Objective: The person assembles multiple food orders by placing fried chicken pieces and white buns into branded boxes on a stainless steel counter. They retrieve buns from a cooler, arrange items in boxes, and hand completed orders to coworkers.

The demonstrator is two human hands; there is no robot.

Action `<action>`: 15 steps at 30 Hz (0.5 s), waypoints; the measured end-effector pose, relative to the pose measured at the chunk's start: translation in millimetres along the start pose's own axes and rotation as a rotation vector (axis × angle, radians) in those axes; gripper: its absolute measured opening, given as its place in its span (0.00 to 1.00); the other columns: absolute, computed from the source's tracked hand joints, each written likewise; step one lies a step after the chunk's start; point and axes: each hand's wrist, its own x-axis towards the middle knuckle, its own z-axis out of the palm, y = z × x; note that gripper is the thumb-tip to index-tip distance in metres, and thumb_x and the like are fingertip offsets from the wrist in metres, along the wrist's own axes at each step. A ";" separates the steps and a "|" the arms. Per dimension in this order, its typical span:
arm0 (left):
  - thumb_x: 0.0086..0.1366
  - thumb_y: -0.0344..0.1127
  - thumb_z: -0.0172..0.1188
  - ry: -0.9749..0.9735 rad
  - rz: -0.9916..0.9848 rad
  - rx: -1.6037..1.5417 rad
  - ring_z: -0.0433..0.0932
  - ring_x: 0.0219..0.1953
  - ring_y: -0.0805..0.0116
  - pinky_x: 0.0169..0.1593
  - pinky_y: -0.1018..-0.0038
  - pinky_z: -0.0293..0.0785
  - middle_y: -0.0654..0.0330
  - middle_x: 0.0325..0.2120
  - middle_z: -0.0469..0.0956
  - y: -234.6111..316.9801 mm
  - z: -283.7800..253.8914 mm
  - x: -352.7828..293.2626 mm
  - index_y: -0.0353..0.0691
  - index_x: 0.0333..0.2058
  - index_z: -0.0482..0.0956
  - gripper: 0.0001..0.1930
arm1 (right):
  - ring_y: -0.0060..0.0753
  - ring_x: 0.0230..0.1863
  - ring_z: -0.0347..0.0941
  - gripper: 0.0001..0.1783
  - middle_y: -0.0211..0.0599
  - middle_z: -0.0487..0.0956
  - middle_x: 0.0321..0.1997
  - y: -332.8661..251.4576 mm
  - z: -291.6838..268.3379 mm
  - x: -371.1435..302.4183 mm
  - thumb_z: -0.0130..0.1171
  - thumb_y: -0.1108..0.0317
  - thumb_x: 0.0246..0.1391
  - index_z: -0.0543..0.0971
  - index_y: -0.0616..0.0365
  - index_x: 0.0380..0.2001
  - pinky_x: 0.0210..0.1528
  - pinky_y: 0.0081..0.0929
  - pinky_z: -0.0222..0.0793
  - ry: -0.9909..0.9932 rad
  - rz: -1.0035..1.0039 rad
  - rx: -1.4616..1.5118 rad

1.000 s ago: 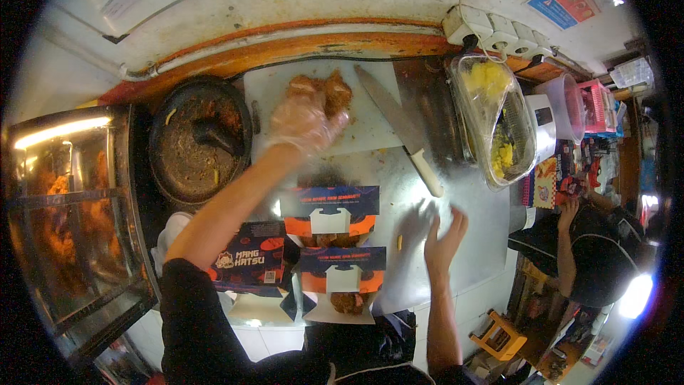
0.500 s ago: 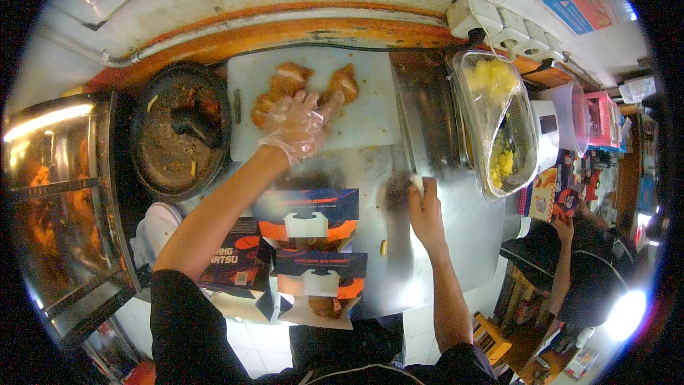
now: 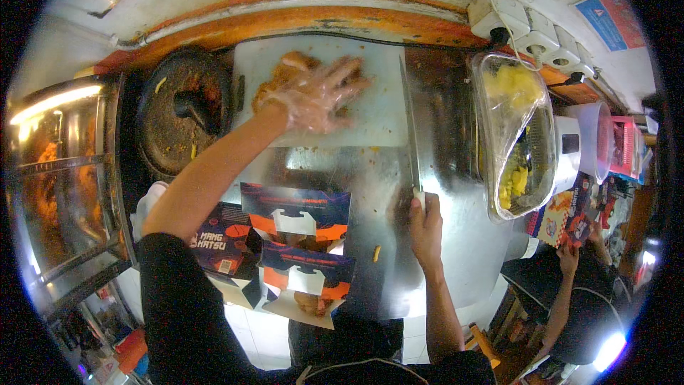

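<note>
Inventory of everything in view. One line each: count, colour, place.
steel counter: 1, silver, centre
cutting board: 1, whitish, counter's back
breaded food: count partly hidden, golden-brown, on board
knife: 1, pale handle, along board's right edge
mortar: 1, dark, left of board
pestle: 1, black, in mortar
printed cartons: at least 3, dark with orange, front
yellow strip: 1, counter front
clear tray: 1, yellow food inside, right
sockets: several, white, back wall
pink basket: 1, far right
lit cabinet: 1, dark frame, left
co-worker: 1, black clothing, right
left hand: 1, clear glove, over breaded food
right hand: 1, bare, around knife handle
sleeves: 2, black, lower edge
</note>
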 end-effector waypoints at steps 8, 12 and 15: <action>0.66 0.54 0.53 0.041 -0.002 0.201 0.70 0.57 0.45 0.56 0.49 0.74 0.46 0.65 0.58 3.8 19.1 -9.4 0.51 0.61 0.66 0.28 | 0.49 0.34 0.78 0.15 0.56 0.80 0.34 14.3 0.5 -3.1 0.49 0.63 0.68 0.70 0.64 0.48 0.37 0.39 0.71 -0.012 -0.048 -0.097; 0.66 0.48 0.52 0.080 -0.194 0.235 0.74 0.50 0.41 0.40 0.52 0.83 0.44 0.57 0.63 20.6 34.2 -15.8 0.47 0.56 0.70 0.22 | 0.30 0.31 0.69 0.15 0.41 0.76 0.32 24.8 11.4 -0.2 0.49 0.60 0.69 0.72 0.62 0.47 0.36 0.30 0.68 0.071 -0.167 -0.052; 0.64 0.44 0.55 0.111 -0.256 0.305 0.77 0.46 0.42 0.25 0.64 0.85 0.43 0.54 0.65 27.6 35.9 -14.5 0.45 0.56 0.70 0.22 | 0.29 0.29 0.67 0.15 0.39 0.75 0.29 29.2 15.2 -1.0 0.48 0.60 0.69 0.72 0.62 0.47 0.36 0.29 0.68 0.121 -0.183 -0.011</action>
